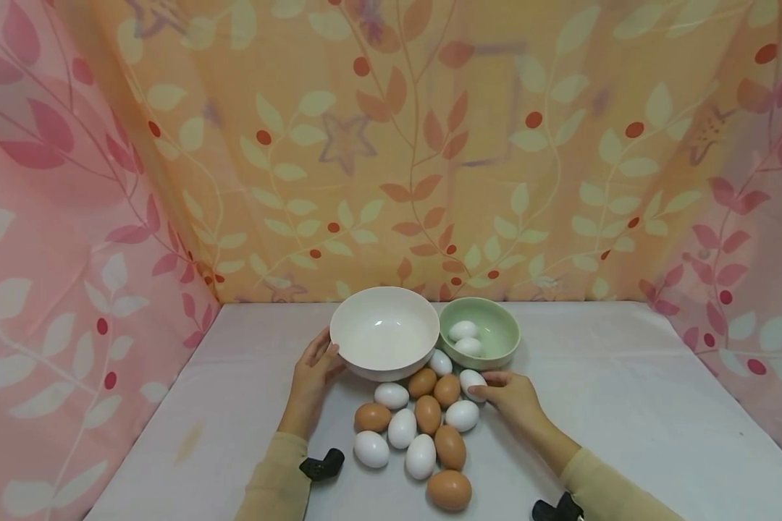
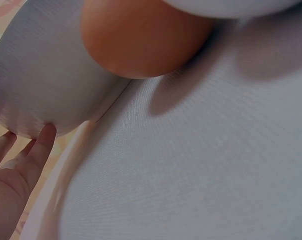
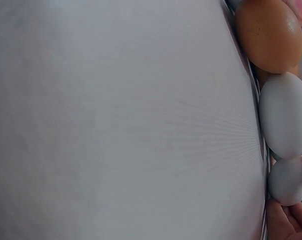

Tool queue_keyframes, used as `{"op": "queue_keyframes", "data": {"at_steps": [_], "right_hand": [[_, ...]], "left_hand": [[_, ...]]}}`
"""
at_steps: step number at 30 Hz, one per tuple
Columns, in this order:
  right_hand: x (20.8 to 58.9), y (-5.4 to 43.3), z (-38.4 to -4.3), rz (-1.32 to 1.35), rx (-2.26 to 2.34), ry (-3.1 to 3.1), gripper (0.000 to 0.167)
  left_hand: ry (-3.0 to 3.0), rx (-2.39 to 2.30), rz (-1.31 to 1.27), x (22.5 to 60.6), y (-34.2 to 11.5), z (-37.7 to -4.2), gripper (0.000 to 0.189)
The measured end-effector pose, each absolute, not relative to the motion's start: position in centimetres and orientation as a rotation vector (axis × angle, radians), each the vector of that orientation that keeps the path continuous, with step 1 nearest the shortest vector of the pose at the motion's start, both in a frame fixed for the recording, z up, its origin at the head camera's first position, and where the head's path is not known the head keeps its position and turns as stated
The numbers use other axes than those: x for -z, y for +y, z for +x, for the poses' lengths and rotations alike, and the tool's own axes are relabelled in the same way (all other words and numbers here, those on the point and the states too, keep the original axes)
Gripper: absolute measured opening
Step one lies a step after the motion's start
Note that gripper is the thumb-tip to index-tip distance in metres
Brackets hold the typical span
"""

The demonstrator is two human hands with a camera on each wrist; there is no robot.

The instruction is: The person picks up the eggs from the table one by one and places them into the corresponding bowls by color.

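White egg (image 1: 472,385), pinched between thumb and fingertips of the right hand (image 1: 513,401), sits just near of the green bowl (image 1: 503,329) (two eggs (image 1: 463,331) lie inside). The left hand's (image 1: 311,380) spread fingers touch the white bowl's (image 1: 384,333) left side; loose brown and white eggs (image 1: 428,414) cluster nearer.

wht tbl (image 1: 625,434), prob. cloth-covered | wht bowl (image 1: 384,336) | grn bowl (image 1: 500,329) | wht eggs (image 1: 420,457) | brn eggs (image 1: 450,490)
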State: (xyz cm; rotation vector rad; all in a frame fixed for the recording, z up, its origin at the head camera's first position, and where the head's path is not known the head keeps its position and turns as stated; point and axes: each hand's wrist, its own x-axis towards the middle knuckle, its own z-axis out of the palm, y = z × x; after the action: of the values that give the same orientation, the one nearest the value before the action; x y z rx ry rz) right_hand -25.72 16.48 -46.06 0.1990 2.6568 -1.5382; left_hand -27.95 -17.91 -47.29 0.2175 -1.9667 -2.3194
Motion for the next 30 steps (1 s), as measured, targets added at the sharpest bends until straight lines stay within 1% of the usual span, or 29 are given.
{"op": "queue_keyframes", "data": {"at_steps": [5, 9, 19, 30], "right_hand": [[46.1, 16.7, -25.2, 0.231, 1.53, 2.653, 0.044], [45.6, 16.7, -24.7, 0.208, 1.521, 2.669, 0.047], [42.6, 16.2, -23.8, 0.113, 1.543, 2.642, 0.052], [40.2, 15.9, -25.0, 0.063, 1.61, 2.599, 0.056]], "left_hand": [[-1.973, 2.313, 0.221, 47.4, -18.0, -27.9, 0.059], [-1.972, 2.311, 0.22, 47.5, -18.2, -28.0, 0.061], [-1.962, 2.317, 0.23, 47.4, -18.3, -27.8, 0.063], [-1.96, 2.324, 0.214, 47.3, -18.1, -28.0, 0.061]]}}
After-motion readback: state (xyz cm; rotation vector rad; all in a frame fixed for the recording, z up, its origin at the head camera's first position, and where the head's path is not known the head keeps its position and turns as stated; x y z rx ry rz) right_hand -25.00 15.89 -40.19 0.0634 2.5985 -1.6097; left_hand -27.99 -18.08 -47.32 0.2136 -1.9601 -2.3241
